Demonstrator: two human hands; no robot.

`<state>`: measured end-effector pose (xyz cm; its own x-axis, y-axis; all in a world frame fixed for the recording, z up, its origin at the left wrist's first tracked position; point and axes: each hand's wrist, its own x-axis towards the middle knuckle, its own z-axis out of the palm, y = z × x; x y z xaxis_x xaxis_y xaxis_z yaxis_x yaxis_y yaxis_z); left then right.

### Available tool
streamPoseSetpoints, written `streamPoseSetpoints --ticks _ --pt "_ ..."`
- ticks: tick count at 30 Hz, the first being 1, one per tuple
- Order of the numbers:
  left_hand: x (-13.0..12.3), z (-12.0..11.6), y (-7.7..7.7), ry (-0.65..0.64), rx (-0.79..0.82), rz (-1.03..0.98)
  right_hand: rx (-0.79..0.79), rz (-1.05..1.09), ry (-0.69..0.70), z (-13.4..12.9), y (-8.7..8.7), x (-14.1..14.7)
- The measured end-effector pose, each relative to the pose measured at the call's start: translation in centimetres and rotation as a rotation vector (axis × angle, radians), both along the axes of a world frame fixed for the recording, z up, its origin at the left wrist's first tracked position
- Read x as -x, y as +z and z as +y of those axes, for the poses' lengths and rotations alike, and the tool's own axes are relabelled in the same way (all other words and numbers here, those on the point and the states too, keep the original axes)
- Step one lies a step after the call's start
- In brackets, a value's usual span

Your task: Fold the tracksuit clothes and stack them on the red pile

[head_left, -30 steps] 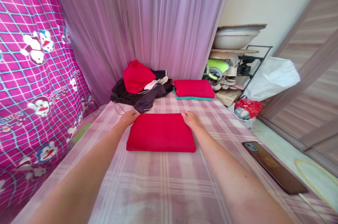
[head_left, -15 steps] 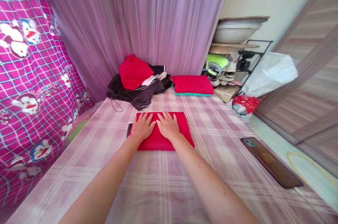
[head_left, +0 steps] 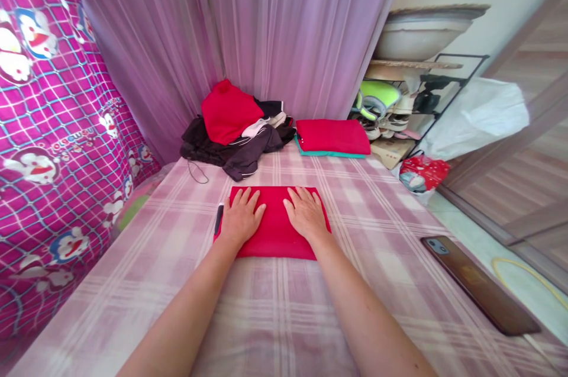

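A folded red garment (head_left: 271, 223) lies flat on the plaid bed sheet (head_left: 275, 318), with a dark, white-edged bit showing at its left side. My left hand (head_left: 242, 217) rests palm down on its left part, fingers spread. On its right part lies my right hand (head_left: 306, 211), also flat and open. Beyond, to the right, a folded red garment (head_left: 332, 136) is stacked on a folded teal one (head_left: 332, 154). At the back left sits a loose heap of dark clothes (head_left: 248, 155) topped by a crumpled red garment (head_left: 228, 113).
A phone (head_left: 479, 285) with a white cable lies near the bed's right edge. Past that edge stand a rack (head_left: 461, 78) with shoes and basins, a white bag (head_left: 479, 119) and a red bag (head_left: 430, 173). Purple curtains (head_left: 275, 28) hang behind; a patterned pink cloth (head_left: 75, 187) hangs left.
My right hand has slid rightward over the folded red garment, widening the gap between my hands. My left hand stays on the left part. The view has shifted slightly.
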<state>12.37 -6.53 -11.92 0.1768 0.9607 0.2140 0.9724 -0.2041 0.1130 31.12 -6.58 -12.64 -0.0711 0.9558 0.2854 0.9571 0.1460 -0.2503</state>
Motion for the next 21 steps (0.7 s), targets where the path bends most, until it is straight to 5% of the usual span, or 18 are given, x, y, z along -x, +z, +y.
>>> streamPoseSetpoints --ticks 5,8,13,21 --pt "2.5 1.0 -0.6 -0.022 -0.127 -0.313 -0.138 0.124 -0.008 0.0 -0.5 -1.3" --pt "4.9 0.7 -0.3 0.097 -0.147 -0.408 -0.157 0.135 -0.147 -0.8 -0.5 -3.0" --pt "7.3 -0.9 0.7 0.303 0.081 -0.264 -0.022 0.061 -0.369 -3.0 -0.3 -5.6" --pt "6.9 -1.5 2.0 0.323 0.244 -0.095 0.109 -0.030 -0.373 -4.2 0.6 -5.5"
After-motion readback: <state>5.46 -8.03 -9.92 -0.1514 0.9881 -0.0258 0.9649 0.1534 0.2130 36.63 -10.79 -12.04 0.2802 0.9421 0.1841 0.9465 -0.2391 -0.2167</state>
